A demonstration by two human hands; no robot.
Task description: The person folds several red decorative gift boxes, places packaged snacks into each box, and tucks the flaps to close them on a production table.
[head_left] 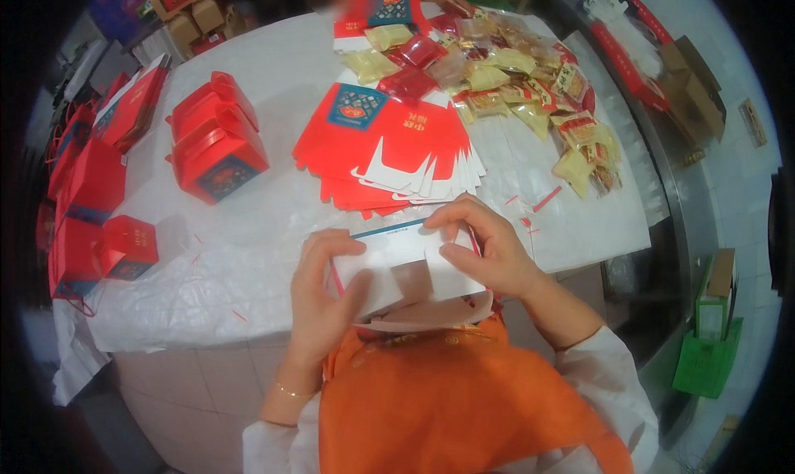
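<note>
Both hands are grasping the same thing here, a part-folded carton [377, 277] with its white inside facing up. The left hand [325, 279] has it by the left end, fingers hooked over the edge and thumb lying along the inside. The right hand [490, 249] has the other end, index finger bent over the far edge, which has a blue strip along it, and thumb on a white flap. Carton's just over the near edge of the table, right up against an orange apron [447, 399] at 6 o'clock.

Going out from the carton: at 12 o'clock there's a fanned stack of flat red cartons [331, 153], white tabs poking out. Around 1 o'clock is a big messy pile of wrapped pastries [505, 68], some in yellow packs, some red. A few red scraps [546, 198] lie at 2 o'clock. Over at 10 o'clock sit two made-up red boxes [217, 143] with handles, touching, and at 9 o'clock a smaller red box [128, 246] beside more red packaging [98, 176]. White plastic sheeting [232, 283] covers the table. Off the table, between 3 and 4 o'clock, there's a green crate [696, 370].
</note>
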